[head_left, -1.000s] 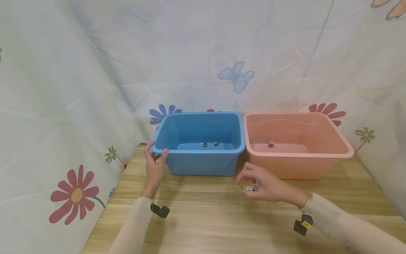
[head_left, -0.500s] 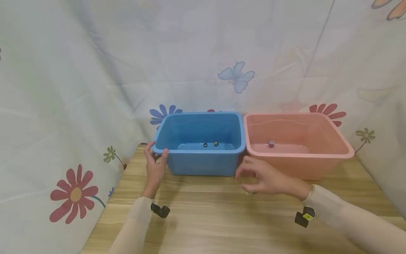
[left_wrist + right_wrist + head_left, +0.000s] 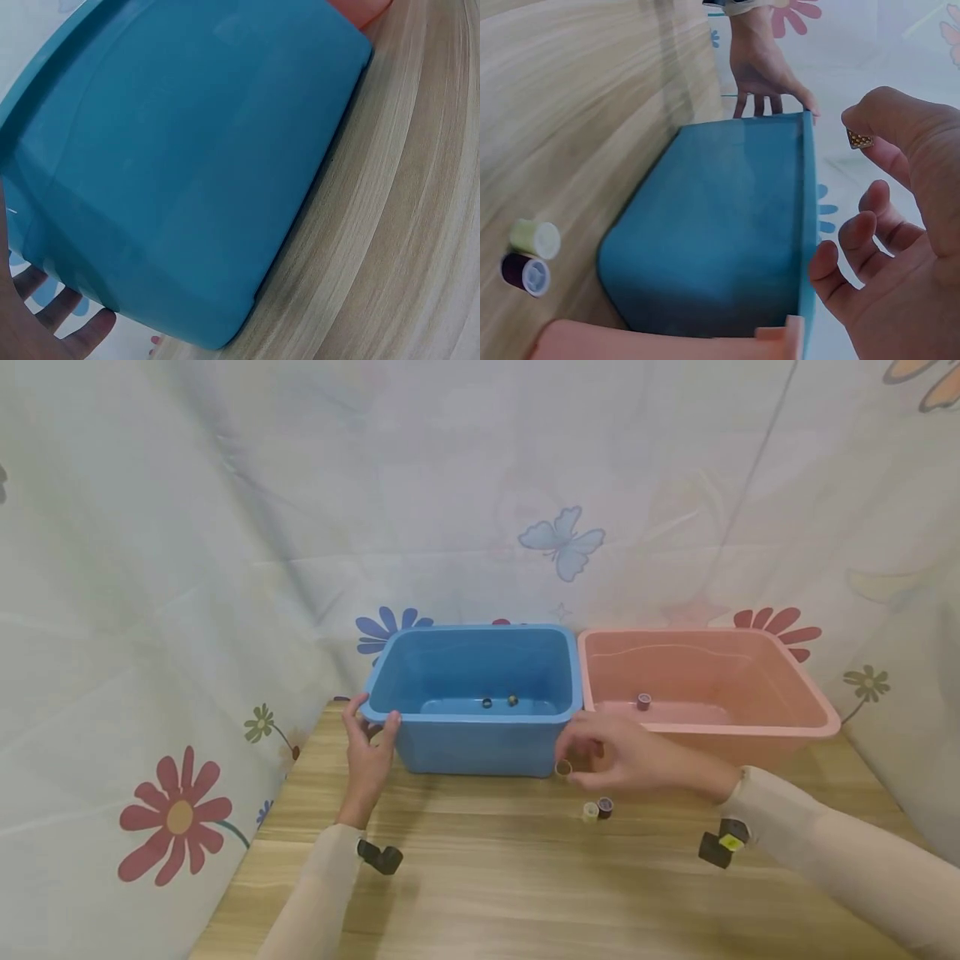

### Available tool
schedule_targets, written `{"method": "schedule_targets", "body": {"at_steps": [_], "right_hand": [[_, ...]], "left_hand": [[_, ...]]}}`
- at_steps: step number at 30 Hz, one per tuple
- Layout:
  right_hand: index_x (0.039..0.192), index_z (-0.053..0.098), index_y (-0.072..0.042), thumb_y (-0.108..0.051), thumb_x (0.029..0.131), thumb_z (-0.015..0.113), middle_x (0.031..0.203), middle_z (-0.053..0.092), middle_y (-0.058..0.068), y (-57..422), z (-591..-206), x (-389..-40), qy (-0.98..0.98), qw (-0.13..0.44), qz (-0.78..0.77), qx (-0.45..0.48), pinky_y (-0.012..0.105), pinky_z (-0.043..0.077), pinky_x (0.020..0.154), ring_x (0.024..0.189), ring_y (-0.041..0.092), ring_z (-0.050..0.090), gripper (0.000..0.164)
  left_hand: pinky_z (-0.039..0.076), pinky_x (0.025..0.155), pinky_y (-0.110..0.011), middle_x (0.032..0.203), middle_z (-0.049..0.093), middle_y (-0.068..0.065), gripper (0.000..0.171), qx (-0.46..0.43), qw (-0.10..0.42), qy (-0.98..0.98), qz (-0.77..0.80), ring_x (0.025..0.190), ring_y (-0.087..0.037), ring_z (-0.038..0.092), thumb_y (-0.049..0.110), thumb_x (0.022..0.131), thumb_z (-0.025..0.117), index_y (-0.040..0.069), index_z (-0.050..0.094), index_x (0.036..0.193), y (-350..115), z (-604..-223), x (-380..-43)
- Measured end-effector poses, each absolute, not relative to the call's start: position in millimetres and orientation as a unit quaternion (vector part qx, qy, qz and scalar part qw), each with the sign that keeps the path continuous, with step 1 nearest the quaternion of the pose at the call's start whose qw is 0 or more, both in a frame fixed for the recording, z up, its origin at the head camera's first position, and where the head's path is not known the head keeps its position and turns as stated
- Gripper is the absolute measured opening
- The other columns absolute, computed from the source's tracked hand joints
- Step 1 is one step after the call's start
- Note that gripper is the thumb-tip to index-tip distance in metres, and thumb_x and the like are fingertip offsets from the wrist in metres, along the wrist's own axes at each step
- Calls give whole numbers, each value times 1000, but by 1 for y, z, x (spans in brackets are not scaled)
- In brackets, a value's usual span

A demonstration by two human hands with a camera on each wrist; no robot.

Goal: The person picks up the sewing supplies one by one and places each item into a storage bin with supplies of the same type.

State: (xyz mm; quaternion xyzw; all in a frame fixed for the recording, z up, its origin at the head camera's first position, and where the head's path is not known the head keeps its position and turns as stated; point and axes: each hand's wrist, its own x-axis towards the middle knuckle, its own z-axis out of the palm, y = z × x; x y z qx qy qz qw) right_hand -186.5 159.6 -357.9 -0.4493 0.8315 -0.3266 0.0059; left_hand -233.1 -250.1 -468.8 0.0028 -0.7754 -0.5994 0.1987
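My right hand (image 3: 637,756) pinches a small gold, dimpled thimble (image 3: 859,140) between thumb and index finger, the other fingers loosely bent. It is raised over the table, in front of where the two bins meet. My left hand (image 3: 367,772) grips the blue bin (image 3: 480,747) at its front left corner, thumb on the front rim and fingers round the side. Two small ring-like pieces, one dark (image 3: 487,702) and one golden (image 3: 513,700), lie in that bin. Below my right hand, a pale yellow thread spool (image 3: 591,812) and a dark purple spool (image 3: 605,807) lie together.
A pink bin (image 3: 735,745) stands against the blue bin's right side, with one purple spool (image 3: 643,702) inside. Both bins rest on the wooden table (image 3: 480,877), near a floral curtain (image 3: 450,485) behind.
My right hand has lifted the thimble from beside the spools, up toward the bins, uncovering both spools. My left hand stays on the blue bin.
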Motion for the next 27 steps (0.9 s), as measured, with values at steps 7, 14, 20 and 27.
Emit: {"method": "schedule_targets", "body": {"at_steps": [7,14,20,27], "right_hand": [[110,68,-27,-21,91,80,93,58,-13,160,-336,-193,829,31,-328,-452,29,50,73,86,19,58,23],[108,69,-25,-18,92,79,90,61,-6,158,-320,-204,811,51,-348,-468,35,50,72,82,20,58,20],[108,69,-28,-18,90,80,92,61,-9,154,-303,-215,819,50,-334,-463,39,51,73,83,15,57,23],[109,69,-24,-22,91,79,89,58,-8,147,-288,-226,821,53,-310,-477,38,49,70,83,15,56,21]], "left_hand": [[46,99,-61,157,40,-13,69,6,197,-778,-597,129,-34,51,53,98,64,40,25,152,-250,-469,-233],[46,99,-61,157,40,-13,69,8,196,-780,-594,129,-34,51,53,98,64,40,25,152,-250,-469,-232],[47,99,-61,156,41,-13,69,7,199,-780,-594,128,-34,52,53,98,64,38,25,153,-250,-470,-233],[46,99,-62,157,41,-13,69,5,202,-779,-594,128,-34,52,52,98,64,37,25,153,-250,-470,-234]]}}
